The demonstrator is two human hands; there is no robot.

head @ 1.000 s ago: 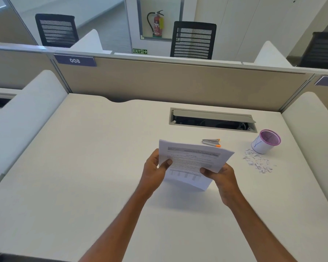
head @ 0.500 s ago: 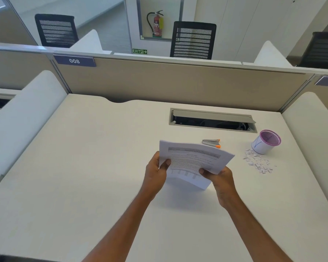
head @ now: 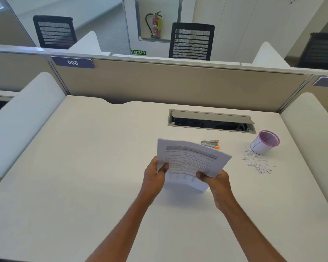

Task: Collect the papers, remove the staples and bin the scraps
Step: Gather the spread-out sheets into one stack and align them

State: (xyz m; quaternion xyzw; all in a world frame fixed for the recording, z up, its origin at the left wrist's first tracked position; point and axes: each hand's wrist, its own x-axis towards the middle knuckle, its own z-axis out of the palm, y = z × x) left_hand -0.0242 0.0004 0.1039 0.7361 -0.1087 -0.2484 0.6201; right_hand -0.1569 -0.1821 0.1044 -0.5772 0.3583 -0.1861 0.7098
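Little is changed over last second: stack of printed papers [head: 189, 161] is held as before above desk [head: 83, 167], right of middle; top edge is lifted only slightly. Left edge is pinched by left hand [head: 154, 176], lower right edge gripped by right hand [head: 215, 181].

Collecting is judged done, staple removal not begun. Grey-orange staple tool [head: 210, 143] is left untouched behind papers. Scraps [head: 257, 163] are scattered beside purple-rimmed pot [head: 265, 142] near right edge.

Staples cannot be made out; lower sheets are hidden.

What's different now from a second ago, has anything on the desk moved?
Hardly anything. The left hand and right hand still grip the papers above the desk; the right hand has edged slightly left along their lower edge. The grey and orange tool, the purple-rimmed cup and the scraps lie where they were.
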